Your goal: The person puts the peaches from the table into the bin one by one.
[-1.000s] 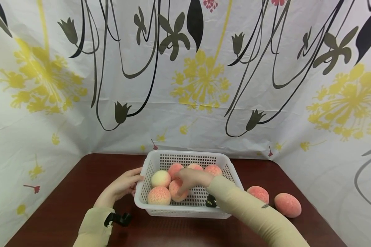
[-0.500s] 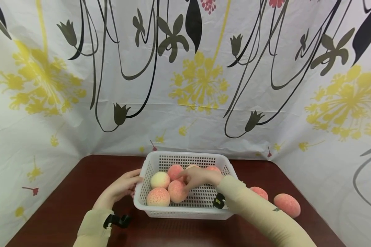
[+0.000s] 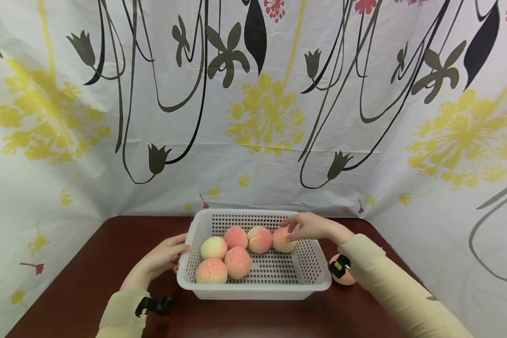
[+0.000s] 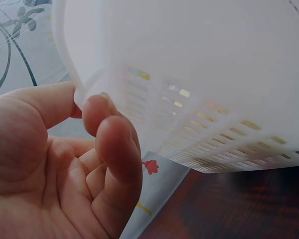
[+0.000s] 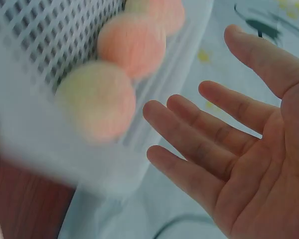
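Observation:
A white plastic basket [image 3: 253, 295] with perforated sides holds several peaches, among them a pale yellow one [image 3: 213, 248] and a speckled one [image 3: 211, 271]. My left hand [image 3: 162, 258] grips the basket's left rim; in the left wrist view its thumb and curled fingers [image 4: 120, 149] pinch the edge. Over the back right of the basket is my right hand [image 3: 310, 226], in front of the rightmost peach [image 3: 280, 240]. The right wrist view has its fingers [image 5: 189, 144] extended and spread, holding nothing, apart from the nearest peach [image 5: 97, 102].
Beyond the basket's right side, a peach [image 3: 342, 277] lies on the dark red table [image 3: 84, 263], partly behind the right wrist camera. A white floral-patterned sheet [image 3: 253, 188] stands behind the table and along both sides.
My right hand has moved from the middle peaches to the right, toward the basket's back right corner. The left hand stays at the rim. The head view has shifted slightly.

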The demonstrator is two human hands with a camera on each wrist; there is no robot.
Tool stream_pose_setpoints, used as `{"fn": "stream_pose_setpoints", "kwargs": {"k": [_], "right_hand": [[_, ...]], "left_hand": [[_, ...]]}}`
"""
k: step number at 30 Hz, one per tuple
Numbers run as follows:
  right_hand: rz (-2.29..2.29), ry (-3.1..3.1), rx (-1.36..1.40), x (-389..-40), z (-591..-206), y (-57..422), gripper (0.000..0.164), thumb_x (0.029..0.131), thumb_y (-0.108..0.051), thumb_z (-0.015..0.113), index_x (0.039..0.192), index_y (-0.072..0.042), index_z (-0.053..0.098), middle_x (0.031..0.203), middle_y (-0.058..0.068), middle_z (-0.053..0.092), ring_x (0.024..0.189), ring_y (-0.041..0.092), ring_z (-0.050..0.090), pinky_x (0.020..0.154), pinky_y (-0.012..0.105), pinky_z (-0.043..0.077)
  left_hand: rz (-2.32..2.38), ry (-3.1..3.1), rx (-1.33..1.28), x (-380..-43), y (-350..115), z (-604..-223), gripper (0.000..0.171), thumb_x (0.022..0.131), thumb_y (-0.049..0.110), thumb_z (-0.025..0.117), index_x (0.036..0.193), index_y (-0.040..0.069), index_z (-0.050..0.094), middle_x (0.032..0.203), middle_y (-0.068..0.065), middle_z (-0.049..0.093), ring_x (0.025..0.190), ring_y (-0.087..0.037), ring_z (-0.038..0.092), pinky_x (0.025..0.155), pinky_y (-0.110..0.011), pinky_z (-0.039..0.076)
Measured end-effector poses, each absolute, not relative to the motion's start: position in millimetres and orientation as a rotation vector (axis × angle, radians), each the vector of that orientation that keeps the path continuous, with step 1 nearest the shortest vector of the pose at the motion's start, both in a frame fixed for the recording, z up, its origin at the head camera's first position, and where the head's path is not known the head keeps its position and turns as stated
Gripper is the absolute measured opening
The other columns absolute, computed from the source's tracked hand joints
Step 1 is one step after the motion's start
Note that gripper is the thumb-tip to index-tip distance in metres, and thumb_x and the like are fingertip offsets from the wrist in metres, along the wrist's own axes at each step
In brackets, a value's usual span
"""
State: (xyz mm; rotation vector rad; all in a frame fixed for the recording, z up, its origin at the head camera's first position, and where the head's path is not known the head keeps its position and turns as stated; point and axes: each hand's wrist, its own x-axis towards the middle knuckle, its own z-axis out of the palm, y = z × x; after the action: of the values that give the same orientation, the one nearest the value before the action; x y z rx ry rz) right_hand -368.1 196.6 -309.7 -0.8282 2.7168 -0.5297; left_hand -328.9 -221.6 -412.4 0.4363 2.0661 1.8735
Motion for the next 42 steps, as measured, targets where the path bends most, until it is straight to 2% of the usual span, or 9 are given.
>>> {"fn": "stream_pose_setpoints", "kwargs": {"k": [6,9,12,16,18,22,26,32,42], "right_hand": [[-0.551,2.815,-0.82,-364.1,-307.3,246.1,0.045,0.088,-0.031,0.069,0.125,-0.005,0.064,0.09,-0.004,0.066,0.077,0.012,0.058,0.07,0.033,0.047],[-0.563,2.819,-0.811,-359.1,-311.7,267.7,0.045,0.087,-0.029,0.071,0.121,-0.001,0.065,0.084,-0.005,0.065,0.074,0.011,0.057,0.07,0.033,0.047],[-0.533,2.813,-0.765,-351.7,-318.8,285.8,0.046,0.086,-0.032,0.072,0.12,-0.003,0.065,0.092,-0.002,0.065,0.085,0.015,0.06,0.075,0.036,0.049],[-0.516,2.788,-0.665,-341.7,-331.9,303.2,0.052,0.084,-0.034,0.074,0.123,-0.002,0.063,0.109,0.01,0.064,0.103,0.029,0.06,0.084,0.046,0.048],[-0.541,2.758,-0.619,-337.6,-339.1,309.8,0.055,0.082,-0.03,0.075,0.126,0.001,0.061,0.117,0.016,0.062,0.11,0.035,0.057,0.089,0.05,0.046],[-0.625,2.672,-0.528,-331.5,-351.7,319.1,0.06,0.079,-0.021,0.077,0.129,0.005,0.056,0.129,0.024,0.055,0.119,0.039,0.05,0.094,0.054,0.042],[-0.634,2.657,-0.458,-328.0,-359.1,322.6,0.064,0.075,-0.016,0.079,0.131,0.004,0.055,0.13,0.023,0.054,0.12,0.037,0.048,0.092,0.052,0.043],[-0.651,2.669,-0.374,-325.4,-366.9,322.7,0.071,0.07,-0.01,0.081,0.135,0.0,0.053,0.133,0.02,0.052,0.108,0.029,0.046,0.079,0.04,0.042],[-0.637,2.728,-0.383,-327.4,-373.2,322.7,0.074,0.066,-0.004,0.08,0.135,0.0,0.053,0.126,0.017,0.055,0.099,0.027,0.046,0.076,0.039,0.043]], "left_hand": [[1.873,2.059,0.428,-329.2,-221.9,-415.5,0.061,0.099,0.014,0.049,0.151,-0.004,0.022,0.086,-0.012,0.063,0.055,-0.013,0.049,0.05,-0.028,0.045],[1.868,2.063,0.441,-330.3,-221.5,-416.4,0.059,0.1,0.015,0.049,0.15,-0.004,0.024,0.084,-0.011,0.063,0.054,-0.013,0.048,0.05,-0.029,0.046],[1.86,2.063,0.469,-331.1,-222.1,-416.9,0.058,0.101,0.015,0.048,0.151,-0.004,0.023,0.081,-0.01,0.062,0.054,-0.013,0.048,0.05,-0.029,0.046],[1.865,2.068,0.468,-331.7,-223.3,-416.8,0.059,0.101,0.016,0.049,0.151,-0.003,0.024,0.08,-0.009,0.062,0.053,-0.013,0.048,0.049,-0.029,0.046],[1.867,2.07,0.472,-331.9,-223.7,-416.9,0.06,0.1,0.017,0.049,0.15,-0.004,0.023,0.081,-0.01,0.062,0.053,-0.012,0.048,0.049,-0.029,0.046],[1.862,2.069,0.479,-332.3,-223.7,-417.3,0.06,0.101,0.017,0.049,0.15,-0.005,0.022,0.082,-0.009,0.062,0.053,-0.012,0.048,0.049,-0.028,0.046],[1.864,2.067,0.466,-332.2,-222.9,-417.0,0.06,0.101,0.018,0.049,0.15,-0.003,0.024,0.079,-0.008,0.061,0.053,-0.012,0.048,0.048,-0.027,0.045],[1.861,2.08,0.457,-332.8,-222.6,-417.8,0.06,0.1,0.018,0.05,0.15,-0.003,0.024,0.079,-0.009,0.06,0.053,-0.013,0.047,0.048,-0.025,0.044],[1.848,2.095,0.447,-334.3,-224.0,-417.5,0.06,0.1,0.018,0.05,0.15,-0.003,0.025,0.083,-0.011,0.062,0.052,-0.013,0.047,0.047,-0.025,0.044]]}}
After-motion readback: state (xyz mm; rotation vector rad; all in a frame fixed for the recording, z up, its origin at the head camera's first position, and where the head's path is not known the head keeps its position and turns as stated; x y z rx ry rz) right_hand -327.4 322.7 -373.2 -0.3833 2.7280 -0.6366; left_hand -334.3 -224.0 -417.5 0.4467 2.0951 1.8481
